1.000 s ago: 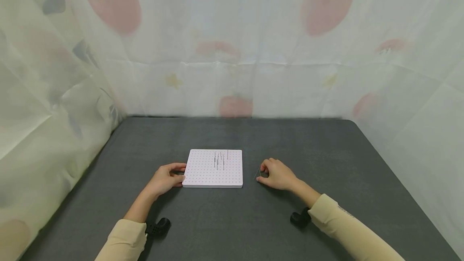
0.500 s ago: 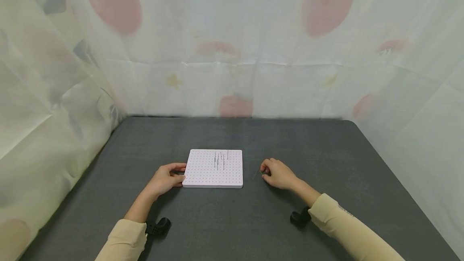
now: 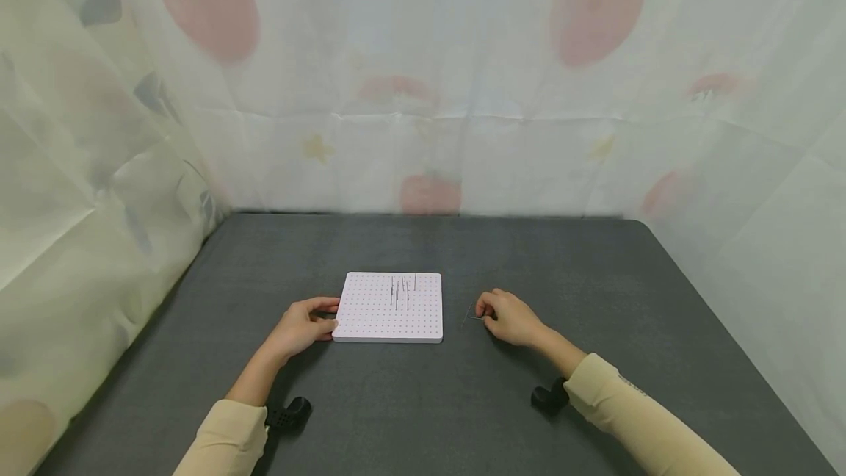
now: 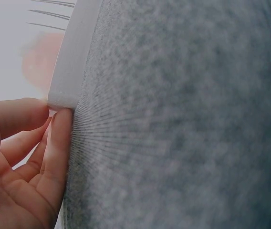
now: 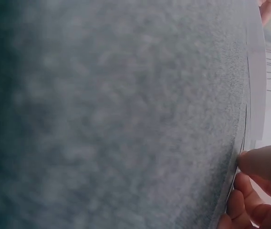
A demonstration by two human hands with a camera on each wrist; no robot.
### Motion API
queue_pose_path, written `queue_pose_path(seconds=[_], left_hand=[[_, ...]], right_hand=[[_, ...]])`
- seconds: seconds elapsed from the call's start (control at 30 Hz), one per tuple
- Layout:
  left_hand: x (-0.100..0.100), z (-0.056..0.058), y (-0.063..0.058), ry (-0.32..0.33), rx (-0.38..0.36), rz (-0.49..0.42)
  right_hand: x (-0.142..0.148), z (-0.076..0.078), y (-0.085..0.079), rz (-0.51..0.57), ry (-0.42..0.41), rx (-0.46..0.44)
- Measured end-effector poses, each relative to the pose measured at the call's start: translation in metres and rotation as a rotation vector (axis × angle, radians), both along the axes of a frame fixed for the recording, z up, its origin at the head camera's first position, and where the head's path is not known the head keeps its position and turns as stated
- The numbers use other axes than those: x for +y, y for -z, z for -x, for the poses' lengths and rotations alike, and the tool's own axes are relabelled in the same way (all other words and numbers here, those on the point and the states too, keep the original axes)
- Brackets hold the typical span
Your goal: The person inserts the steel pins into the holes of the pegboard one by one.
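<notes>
A white pegboard (image 3: 366, 323) with rows of small holes lies flat on the table. Several thin dark pins (image 3: 407, 298) stand upright in its back half, toward the right. My left hand (image 3: 299, 329) holds the board's left edge, with the thumb (image 4: 23, 116) and fingertips against it in the left wrist view. To the right of the board, my right hand (image 3: 509, 319) is low over the table, thumb and forefinger pinching a thin pin (image 3: 474, 317) that points left. Another thin pin (image 3: 465, 320) slants beside it. In the right wrist view the thumb (image 5: 264, 164) partly hides the fingertips.
The dark grey table (image 3: 568, 263) extends around the board on all sides. A pale curtain (image 3: 515, 160) with strawberry prints hangs behind the table and along both sides. Each wrist carries a black camera mount, such as the right one (image 3: 548, 397).
My right thumb has drawn back to the right, away from the board. The pin at its fingertips has turned from steep to nearly level. The left hand and the pegboard have stayed put.
</notes>
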State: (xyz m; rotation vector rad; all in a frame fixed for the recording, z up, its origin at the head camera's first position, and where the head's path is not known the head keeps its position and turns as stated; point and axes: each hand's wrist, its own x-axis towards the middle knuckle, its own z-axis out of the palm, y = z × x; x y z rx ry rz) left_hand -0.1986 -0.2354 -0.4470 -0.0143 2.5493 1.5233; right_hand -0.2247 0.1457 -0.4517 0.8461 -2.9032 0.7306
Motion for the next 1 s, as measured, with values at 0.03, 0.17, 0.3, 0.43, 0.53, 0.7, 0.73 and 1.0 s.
queue_pose_path(seconds=[0.03,0.17,0.3,0.43,0.53,0.7,0.73,1.0], left_hand=[[-0.0001,0.0001,0.0000,0.001,0.001,0.001],[0.0001,0.0007,-0.0001,-0.005,0.002,0.006],[0.0005,0.0016,-0.0002,-0.007,0.003,0.013],[0.0007,0.0018,-0.0001,0.000,0.005,0.012],[0.0007,0.0020,-0.0002,0.003,0.005,0.006],[0.0007,0.0023,-0.0005,0.000,0.000,-0.001],[0.0007,0.0023,-0.0004,-0.002,-0.001,-0.002],[0.0002,0.0011,0.0006,-0.005,0.003,-0.001]], right_hand=[[-0.0002,-0.0001,0.0005,0.003,0.006,-0.002],[-0.0001,0.0004,0.0021,0.030,0.024,0.000],[0.0002,0.0012,0.0018,0.052,0.041,-0.009],[0.0005,0.0023,0.0016,0.052,0.046,-0.019],[0.0009,0.0029,0.0017,0.047,0.045,-0.028],[0.0011,0.0034,0.0025,0.038,0.045,-0.025],[0.0010,0.0034,0.0029,0.034,0.046,-0.020],[-0.0002,0.0028,0.0041,0.037,0.052,-0.035]])
